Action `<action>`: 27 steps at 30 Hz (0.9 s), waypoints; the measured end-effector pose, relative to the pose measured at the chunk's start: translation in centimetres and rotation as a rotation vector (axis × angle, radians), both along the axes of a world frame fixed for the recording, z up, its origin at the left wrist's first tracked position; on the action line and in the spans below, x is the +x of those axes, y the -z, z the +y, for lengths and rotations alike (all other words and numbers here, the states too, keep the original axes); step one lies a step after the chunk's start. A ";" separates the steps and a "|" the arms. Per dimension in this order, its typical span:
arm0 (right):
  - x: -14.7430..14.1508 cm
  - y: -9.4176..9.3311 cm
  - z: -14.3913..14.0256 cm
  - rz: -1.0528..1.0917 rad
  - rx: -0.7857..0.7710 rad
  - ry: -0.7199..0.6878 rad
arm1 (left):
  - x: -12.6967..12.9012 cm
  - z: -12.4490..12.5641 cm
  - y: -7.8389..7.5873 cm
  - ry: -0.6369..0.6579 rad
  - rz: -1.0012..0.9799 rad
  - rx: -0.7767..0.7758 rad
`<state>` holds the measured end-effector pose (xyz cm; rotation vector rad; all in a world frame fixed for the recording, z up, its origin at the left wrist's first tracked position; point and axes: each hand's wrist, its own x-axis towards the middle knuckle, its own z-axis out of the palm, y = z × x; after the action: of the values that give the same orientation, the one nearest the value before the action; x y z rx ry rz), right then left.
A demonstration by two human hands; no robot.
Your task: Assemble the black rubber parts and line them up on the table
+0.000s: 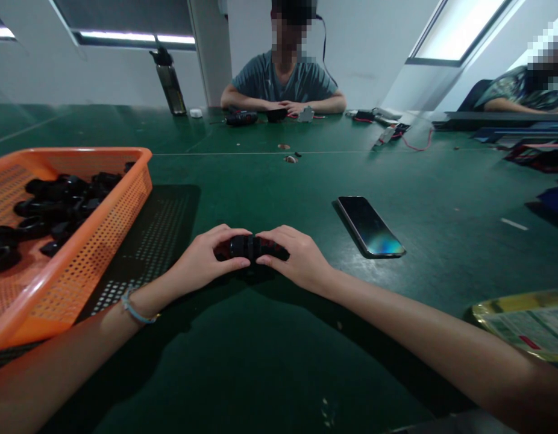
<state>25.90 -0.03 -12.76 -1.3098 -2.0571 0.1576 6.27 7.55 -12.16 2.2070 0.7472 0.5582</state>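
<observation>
Both hands meet at a small black cylindrical part [252,246] that lies sideways low over the green table [243,361]. My left hand [211,250] has its thumb and fingers curled around the part's left end. Around the right end, my right hand [294,253] grips in the same way, thumb below and fingers above. The fingers partly cover both ends, so the exact kind of part does not show. To my left, an orange perforated basket [129,211] holds several black parts [62,202]. A bracelet [137,307] circles my left wrist.
A phone [369,226] lies right of my hands. A yellow-edged package [527,322] rests at the right edge. Across the table sits a person [283,84] behind a dark tool [240,117] and small parts. A bottle [170,84] stands far left; another person [523,93] sits far right.
</observation>
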 end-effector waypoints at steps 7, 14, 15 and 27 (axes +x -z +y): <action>0.0 0.0 0.0 -0.003 -0.014 -0.002 | 0.1 -0.1 -0.1 -0.002 0.000 0.009; 0.0 -0.1 0.0 -0.008 -0.039 0.002 | -0.1 0.0 0.1 0.001 0.000 0.009; 0.0 -0.2 0.0 -0.009 -0.042 0.003 | -0.1 0.0 0.1 0.000 0.000 0.004; -0.1 -0.1 0.0 -0.008 -0.067 0.012 | 0.0 -0.1 -0.2 -0.005 0.011 -0.004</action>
<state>25.80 0.00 -12.64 -1.3645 -2.0659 0.2178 6.27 7.43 -11.98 2.2065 0.7593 0.5469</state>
